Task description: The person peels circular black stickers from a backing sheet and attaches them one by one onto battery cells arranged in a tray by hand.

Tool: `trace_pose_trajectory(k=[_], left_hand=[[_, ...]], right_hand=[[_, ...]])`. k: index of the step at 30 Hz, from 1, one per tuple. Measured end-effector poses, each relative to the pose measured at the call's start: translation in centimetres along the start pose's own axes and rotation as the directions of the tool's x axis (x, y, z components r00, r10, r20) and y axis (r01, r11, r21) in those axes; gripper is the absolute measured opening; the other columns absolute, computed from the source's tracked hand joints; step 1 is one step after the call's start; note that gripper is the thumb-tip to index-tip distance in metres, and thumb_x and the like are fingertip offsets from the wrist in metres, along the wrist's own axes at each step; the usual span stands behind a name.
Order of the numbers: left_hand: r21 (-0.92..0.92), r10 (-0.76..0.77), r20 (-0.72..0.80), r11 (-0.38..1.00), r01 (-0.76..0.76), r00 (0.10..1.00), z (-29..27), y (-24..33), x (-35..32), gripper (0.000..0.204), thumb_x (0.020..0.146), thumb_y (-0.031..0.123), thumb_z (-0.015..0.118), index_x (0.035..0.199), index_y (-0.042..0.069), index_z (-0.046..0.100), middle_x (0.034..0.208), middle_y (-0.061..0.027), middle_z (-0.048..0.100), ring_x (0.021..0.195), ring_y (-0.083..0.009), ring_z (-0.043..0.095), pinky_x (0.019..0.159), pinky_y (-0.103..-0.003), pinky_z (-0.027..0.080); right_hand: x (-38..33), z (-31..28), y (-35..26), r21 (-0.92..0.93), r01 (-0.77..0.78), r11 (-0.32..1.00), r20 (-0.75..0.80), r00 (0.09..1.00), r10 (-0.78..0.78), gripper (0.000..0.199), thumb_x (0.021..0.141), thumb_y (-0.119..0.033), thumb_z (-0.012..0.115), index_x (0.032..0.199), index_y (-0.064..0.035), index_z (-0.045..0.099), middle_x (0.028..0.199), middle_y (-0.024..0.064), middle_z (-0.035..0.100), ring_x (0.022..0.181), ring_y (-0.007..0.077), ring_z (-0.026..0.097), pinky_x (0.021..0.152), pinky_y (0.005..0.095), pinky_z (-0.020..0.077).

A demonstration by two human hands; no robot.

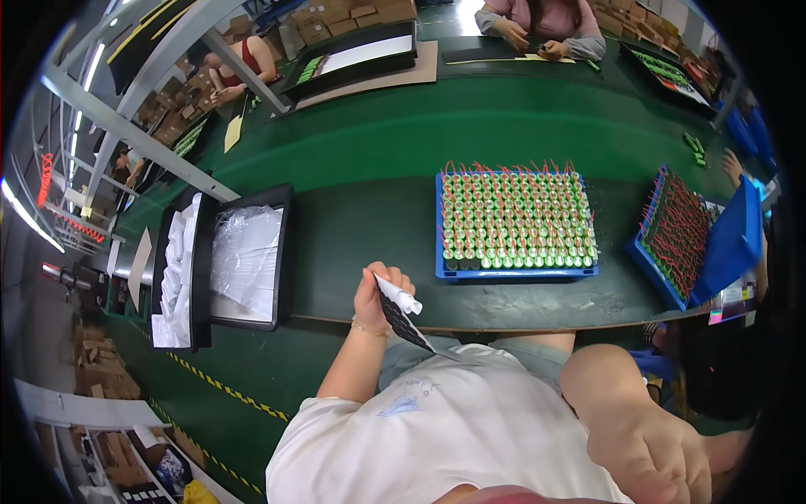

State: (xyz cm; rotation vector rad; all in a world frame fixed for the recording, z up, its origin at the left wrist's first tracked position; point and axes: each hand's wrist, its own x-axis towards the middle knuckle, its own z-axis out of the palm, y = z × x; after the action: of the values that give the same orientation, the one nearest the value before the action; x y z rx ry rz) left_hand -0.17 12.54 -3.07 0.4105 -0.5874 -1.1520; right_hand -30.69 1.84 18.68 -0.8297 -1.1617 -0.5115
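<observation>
My left hand [382, 290] is closed on a sheet of black round stickers [399, 319] in front of my chest. The sheet's white backing [409, 302] curls up beside the fingers. My right hand [659, 454] is low at the right, close to the camera, with its thumb stretched out sideways and nothing visible in it; the fingertips are partly hidden. Beyond my left hand, on the bench, a blue tray [520, 273] holds rows of green cylindrical battery cells [516, 218] with red wires. A few cells at its near left corner have black tops.
Left on the bench stand black trays [285, 252] with white sheets and clear film. At the right, a tilted blue tray [672, 235] of wired cells is beside a blue lid [735, 244]. Across the green table [369, 143], a person [546, 29] works by hand.
</observation>
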Motion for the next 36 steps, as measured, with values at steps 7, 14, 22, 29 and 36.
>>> trace_pose_trajectory(k=[7, 14, 22, 29, 36], left_hand=[[0.013, 0.031, -0.034, 0.999, -0.031, 0.999, -0.7, -0.1, 0.1, 0.039, 0.103, 0.041, 0.04, 0.091, 0.009, 0.06, 0.065, -0.0051, 0.048, 0.054, -0.0167, 0.042, 0.054, -0.03, 0.035], [0.069, -0.013, -0.138, 0.997, 0.023, 0.99, -3.2, -0.4, -0.8, 0.038, 0.101, 0.043, 0.043, 0.087, 0.009, 0.053, 0.07, -0.0057, 0.052, 0.06, -0.0196, 0.048, 0.062, -0.036, 0.04], [0.167, -0.043, -0.396, 0.979, 0.118, 0.917, -3.3, -1.0, -0.8, 0.034, 0.102, 0.038, 0.045, 0.091, 0.007, 0.055, 0.077, -0.0051, 0.058, 0.067, -0.0173, 0.055, 0.066, -0.032, 0.047], [0.627, -0.005, -0.388, 0.731, 0.269, 0.922, -5.7, -2.3, -0.4, 0.026, 0.101, 0.026, 0.052, 0.098, 0.001, 0.062, 0.087, -0.0024, 0.065, 0.078, -0.008, 0.058, 0.071, -0.024, 0.048], [0.823, 0.025, -0.24, 0.536, 0.189, 0.971, -3.8, -2.7, -1.4, 0.03, 0.102, 0.023, 0.049, 0.092, -0.001, 0.064, 0.086, -0.0039, 0.066, 0.079, -0.0078, 0.058, 0.072, -0.024, 0.047]], right_hand=[[2.4, -2.1, 3.2, -0.39, 0.335, 0.857, 0.009, 0.933, -0.361, 0.033, 0.099, -0.017, 0.049, 0.13, -0.0116, 0.059, 0.13, 0.0005, 0.062, 0.118, 0.0037, 0.057, 0.113, 0.0333, 0.0266], [-4.8, -4.8, 3.4, -0.708, 0.122, 0.696, -0.525, 0.568, -0.634, 0.062, 0.074, -0.026, 0.083, 0.128, -0.0154, 0.054, 0.094, -0.0047, 0.053, 0.082, 0.0135, 0.047, 0.071, 0.0282, 0.0384], [-13.7, -13.0, 6.8, -0.277, -0.944, -0.177, -0.918, 0.315, -0.242, 0.006, 0.082, -0.004, 0.071, 0.087, -0.0024, 0.067, 0.073, -0.0026, 0.051, 0.063, 0.0032, 0.042, 0.055, 0.0205, 0.0342], [-15.3, -15.1, 7.5, -0.397, -0.806, -0.44, -0.913, 0.397, 0.097, 0.007, 0.079, -0.007, 0.073, 0.082, -0.0033, 0.068, 0.078, 0.0071, 0.062, 0.071, 0.0184, 0.059, 0.063, 0.031, 0.0462], [-14.8, -15.5, 8.2, -0.382, -0.813, -0.439, -0.924, 0.343, 0.168, 0.008, 0.08, -0.014, 0.071, 0.082, -0.0065, 0.069, 0.083, 0.0118, 0.064, 0.085, 0.0306, 0.062, 0.076, 0.0402, 0.0488]])
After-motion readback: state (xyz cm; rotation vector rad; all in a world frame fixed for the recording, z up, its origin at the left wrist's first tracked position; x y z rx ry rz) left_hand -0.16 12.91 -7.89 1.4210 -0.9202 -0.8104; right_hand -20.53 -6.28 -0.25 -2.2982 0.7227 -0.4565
